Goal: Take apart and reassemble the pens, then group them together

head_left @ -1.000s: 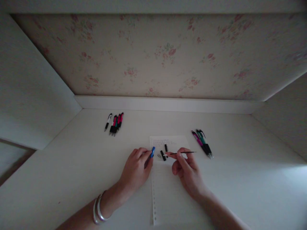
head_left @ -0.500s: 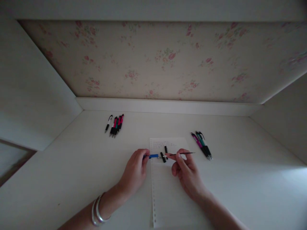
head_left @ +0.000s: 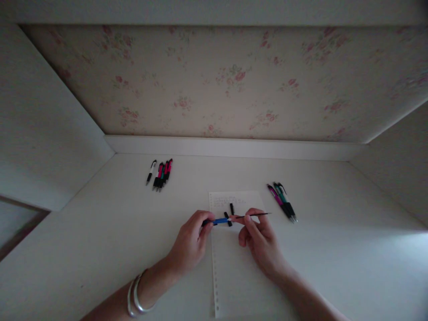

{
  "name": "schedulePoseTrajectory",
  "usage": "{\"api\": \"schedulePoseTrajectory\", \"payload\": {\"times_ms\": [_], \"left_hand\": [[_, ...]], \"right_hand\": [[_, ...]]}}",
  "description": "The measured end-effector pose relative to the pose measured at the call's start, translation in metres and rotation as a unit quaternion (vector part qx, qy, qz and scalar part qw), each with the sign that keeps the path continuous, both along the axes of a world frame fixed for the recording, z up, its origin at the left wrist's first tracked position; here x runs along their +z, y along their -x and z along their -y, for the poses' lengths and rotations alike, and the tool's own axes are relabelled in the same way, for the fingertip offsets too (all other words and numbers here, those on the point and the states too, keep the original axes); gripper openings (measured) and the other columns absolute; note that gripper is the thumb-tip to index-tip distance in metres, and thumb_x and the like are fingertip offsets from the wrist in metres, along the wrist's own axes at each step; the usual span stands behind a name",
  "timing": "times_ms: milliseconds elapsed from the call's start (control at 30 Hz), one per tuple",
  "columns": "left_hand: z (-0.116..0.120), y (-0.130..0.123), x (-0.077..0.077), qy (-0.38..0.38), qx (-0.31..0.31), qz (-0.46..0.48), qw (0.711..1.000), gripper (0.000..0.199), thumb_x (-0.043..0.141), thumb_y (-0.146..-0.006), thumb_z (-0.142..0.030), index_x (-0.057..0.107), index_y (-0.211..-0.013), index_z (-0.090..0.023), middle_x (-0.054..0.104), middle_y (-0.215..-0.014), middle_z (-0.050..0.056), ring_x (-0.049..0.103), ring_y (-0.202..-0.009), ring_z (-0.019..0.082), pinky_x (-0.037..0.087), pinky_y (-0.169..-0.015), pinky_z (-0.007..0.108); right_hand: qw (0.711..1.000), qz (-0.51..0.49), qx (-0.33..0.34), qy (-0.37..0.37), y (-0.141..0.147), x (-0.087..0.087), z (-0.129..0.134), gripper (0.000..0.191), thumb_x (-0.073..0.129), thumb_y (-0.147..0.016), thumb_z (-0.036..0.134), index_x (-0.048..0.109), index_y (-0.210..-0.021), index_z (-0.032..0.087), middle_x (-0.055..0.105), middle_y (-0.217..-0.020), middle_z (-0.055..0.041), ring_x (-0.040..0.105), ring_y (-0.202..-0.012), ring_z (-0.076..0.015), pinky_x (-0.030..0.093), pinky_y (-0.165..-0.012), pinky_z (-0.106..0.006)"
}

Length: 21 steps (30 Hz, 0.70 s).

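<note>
Between its thumb and fingers, my left hand (head_left: 192,240) grips a blue pen barrel (head_left: 220,220), which points right over the sheet of paper (head_left: 237,272). My right hand (head_left: 261,243) pinches a thin dark pen refill (head_left: 257,215), lying nearly level, its left end at the right end of the blue barrel. Whether the refill's tip is inside the barrel is too small to tell. Two short black pieces lie on the paper: one black piece (head_left: 232,208) just above the barrel, another black piece (head_left: 230,224) partly hidden beneath it.
Several pens (head_left: 162,175) with pink, green and white barrels lie at the back left of the white table (head_left: 110,240). A purple pen (head_left: 276,195) and other pens are grouped right of the paper. A flowered panel rises behind the table.
My left hand has moved slightly right with the blue barrel, closing the gap to the refill's left end. The right hand has hardly moved.
</note>
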State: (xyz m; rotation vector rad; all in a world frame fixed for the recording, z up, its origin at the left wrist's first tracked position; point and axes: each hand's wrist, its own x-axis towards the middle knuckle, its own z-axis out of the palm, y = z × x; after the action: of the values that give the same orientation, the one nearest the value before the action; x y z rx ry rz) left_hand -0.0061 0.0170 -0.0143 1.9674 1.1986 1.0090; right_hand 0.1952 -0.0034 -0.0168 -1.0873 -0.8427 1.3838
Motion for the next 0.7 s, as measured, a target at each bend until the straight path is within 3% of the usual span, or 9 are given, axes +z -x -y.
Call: {"api": "schedulePoseTrajectory", "payload": {"times_ms": [567, 700], "left_hand": [[0.0, 0.001, 0.0, -0.006, -0.029, 0.017, 0.999, 0.014, 0.049, -0.097, -0.016, 0.058, -0.107, -0.021, 0.064, -0.099, 0.005, 0.062, -0.094, 0.017, 0.049, -0.084, 0.028], [0.003, 0.001, 0.001, -0.006, -0.044, 0.031, 0.999, 0.013, 0.05, -0.097, -0.016, 0.058, -0.107, -0.021, 0.064, -0.1, 0.005, 0.061, -0.096, 0.017, 0.048, -0.087, 0.028]], "right_hand": [[0.998, 0.065, 0.019, -0.022, 0.001, 0.002, 0.001, 0.025, 0.06, -0.093, 0.047, 0.051, -0.096, 0.024, 0.072, -0.095, -0.0036, 0.055, -0.05, -0.0079, 0.038, -0.047, -0.022], [0.993, 0.116, 0.028, -0.007, 0.002, 0.008, 0.001, 0.027, 0.066, -0.088, 0.047, 0.061, -0.095, 0.021, 0.065, -0.069, 0.0006, 0.052, -0.051, -0.0101, 0.038, -0.049, -0.024]]}}
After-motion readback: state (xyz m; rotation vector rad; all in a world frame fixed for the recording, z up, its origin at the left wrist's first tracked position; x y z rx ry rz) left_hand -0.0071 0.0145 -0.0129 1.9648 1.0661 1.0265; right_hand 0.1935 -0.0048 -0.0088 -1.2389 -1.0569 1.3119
